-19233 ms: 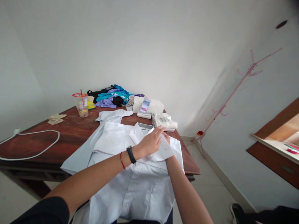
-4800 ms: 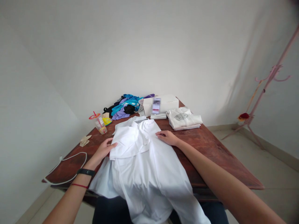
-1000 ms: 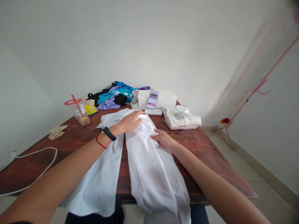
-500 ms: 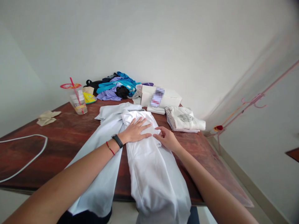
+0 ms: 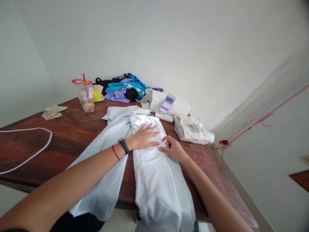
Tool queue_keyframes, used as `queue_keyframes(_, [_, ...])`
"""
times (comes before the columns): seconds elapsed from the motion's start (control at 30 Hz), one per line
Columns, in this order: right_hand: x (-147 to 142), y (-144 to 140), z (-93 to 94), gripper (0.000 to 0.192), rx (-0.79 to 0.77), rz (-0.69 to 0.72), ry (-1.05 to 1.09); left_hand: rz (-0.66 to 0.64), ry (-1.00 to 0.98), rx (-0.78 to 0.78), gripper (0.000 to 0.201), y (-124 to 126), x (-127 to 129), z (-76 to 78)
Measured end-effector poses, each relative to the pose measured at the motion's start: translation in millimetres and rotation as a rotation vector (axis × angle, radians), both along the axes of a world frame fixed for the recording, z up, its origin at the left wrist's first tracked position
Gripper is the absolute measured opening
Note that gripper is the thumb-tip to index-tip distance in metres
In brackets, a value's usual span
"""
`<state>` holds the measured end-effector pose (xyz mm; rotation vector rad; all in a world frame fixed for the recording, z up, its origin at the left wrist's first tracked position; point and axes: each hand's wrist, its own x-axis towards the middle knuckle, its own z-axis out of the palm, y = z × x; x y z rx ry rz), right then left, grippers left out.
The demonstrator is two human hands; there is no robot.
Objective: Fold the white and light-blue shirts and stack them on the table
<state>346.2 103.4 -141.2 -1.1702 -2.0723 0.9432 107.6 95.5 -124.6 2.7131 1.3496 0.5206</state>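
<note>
A long white garment (image 5: 154,180) lies down the middle of the table, with two long panels reaching past the front edge; whether it is a shirt, a dress or trousers I cannot tell. My left hand (image 5: 145,137) rests flat and spread on the upper part of the right panel, where the cloth is creased. Beside it, my right hand (image 5: 173,148) is at the panel's right edge. Its thumb and forefinger are curved and apart, with no cloth visible between them.
On the dark wooden table (image 5: 70,141) are a plastic cup (image 5: 87,100) with a straw, a napkin (image 5: 54,111) and a white cable (image 5: 36,154). Behind lie a clothes pile (image 5: 127,87), a white box (image 5: 181,104) and folded white clothing (image 5: 193,129). A pink rack (image 5: 256,120) stands right.
The camera view has tilted slightly, shifting the whole scene. My left hand stays flat on the garment, and my right hand remains at its right edge.
</note>
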Motion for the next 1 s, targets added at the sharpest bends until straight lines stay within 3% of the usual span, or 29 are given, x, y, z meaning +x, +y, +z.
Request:
queue_keyframes(0.17, [1.7,1.4,0.2,0.037,-0.007,0.025,-0.021,-0.154,0.004,-0.019,0.065,-8.3,3.5,1.1])
queue_keyframes(0.37, [3.4,1.4,2.0,0.029,0.004,0.035,-0.072,-0.140,0.027,-0.060,0.067,-8.8,5.9,-3.5])
queue_keyframes(1.0, [2.9,-0.2,4.1,0.028,-0.010,0.048,-0.082,-0.116,0.030,-0.049,0.067,-9.5,7.1,-3.4])
